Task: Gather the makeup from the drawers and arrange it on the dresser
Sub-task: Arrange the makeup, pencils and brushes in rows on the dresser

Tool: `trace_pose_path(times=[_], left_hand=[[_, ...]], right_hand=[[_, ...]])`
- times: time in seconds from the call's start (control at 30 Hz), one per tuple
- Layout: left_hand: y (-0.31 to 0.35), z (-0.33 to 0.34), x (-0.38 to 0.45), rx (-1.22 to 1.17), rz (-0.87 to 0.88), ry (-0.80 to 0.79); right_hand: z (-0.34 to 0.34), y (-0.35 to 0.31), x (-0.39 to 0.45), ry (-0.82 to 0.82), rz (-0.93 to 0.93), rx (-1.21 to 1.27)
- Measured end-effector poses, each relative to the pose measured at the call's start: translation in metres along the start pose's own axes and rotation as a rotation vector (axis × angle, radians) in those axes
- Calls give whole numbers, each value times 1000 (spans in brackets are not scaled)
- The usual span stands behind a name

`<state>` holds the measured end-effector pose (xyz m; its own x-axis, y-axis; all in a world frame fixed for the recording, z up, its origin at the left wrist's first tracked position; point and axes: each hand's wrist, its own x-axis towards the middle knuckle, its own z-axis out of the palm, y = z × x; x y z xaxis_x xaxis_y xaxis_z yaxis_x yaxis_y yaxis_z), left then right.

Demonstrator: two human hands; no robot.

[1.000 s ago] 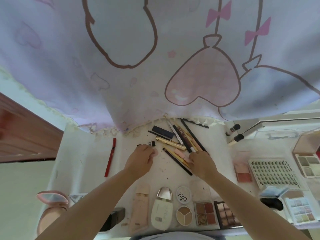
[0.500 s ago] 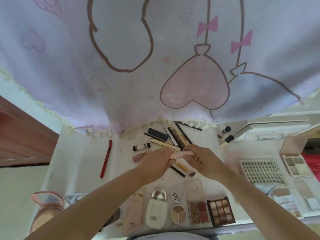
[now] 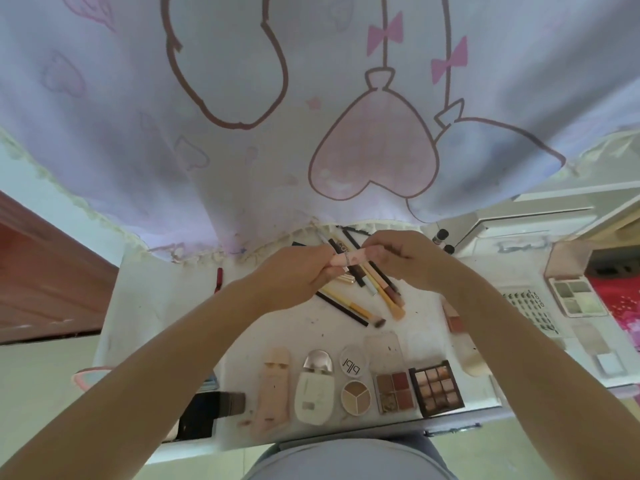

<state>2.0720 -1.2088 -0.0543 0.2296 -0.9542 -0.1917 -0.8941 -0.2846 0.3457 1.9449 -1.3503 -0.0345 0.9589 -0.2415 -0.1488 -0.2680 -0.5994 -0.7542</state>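
Above the white dresser top [image 3: 166,299], my left hand [image 3: 294,275] and my right hand [image 3: 405,259] each pinch one end of a small pink makeup tube [image 3: 349,263] and hold it raised between them. Below the hands lies a loose pile of pencils and brushes [image 3: 367,299], some yellow, some black. Along the front edge stand a beige tube [image 3: 273,389], a white compact bottle [image 3: 315,389], a round tri-colour compact [image 3: 355,397], a four-pan palette [image 3: 394,391] and a nine-pan palette [image 3: 436,388].
A pale curtain with pink hearts [image 3: 311,116] hangs over the back of the dresser. A red pencil [image 3: 219,280] lies at the left. At the right are a lash tray [image 3: 530,310], an open palette [image 3: 578,299] and two small dark-capped bottles [image 3: 445,240].
Both hands left the dresser top, met over the pile, took up the pink tube and raised it between them. The view has shifted slightly to the right.
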Motion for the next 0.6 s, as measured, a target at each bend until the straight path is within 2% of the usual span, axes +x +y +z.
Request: trace_pose_path(times=[0.1, 0.13, 0.23, 0.3, 0.33, 0.47, 0.6], left_hand=[[3, 4, -1, 6, 16, 3], [-2, 4, -3, -4, -9, 6], [-39, -2, -25, -56, -242, 48], [-54, -4, -38, -43, -343, 97], [-50, -4, -37, -53, -333, 107], [-13, 2, -12, -121, -165, 95], [-11, -1, -13, -74, -146, 93]], right_hand=[[0, 0, -3, -11, -19, -56], [-5, 6, -4, 33, 10, -36], [-44, 40, -18, 406, 193, 340], [-61, 56, -26, 538, 246, 433], [-59, 57, -24, 524, 247, 429], [-22, 23, 0, 257, 177, 270], [-20, 11, 1, 152, 120, 202]])
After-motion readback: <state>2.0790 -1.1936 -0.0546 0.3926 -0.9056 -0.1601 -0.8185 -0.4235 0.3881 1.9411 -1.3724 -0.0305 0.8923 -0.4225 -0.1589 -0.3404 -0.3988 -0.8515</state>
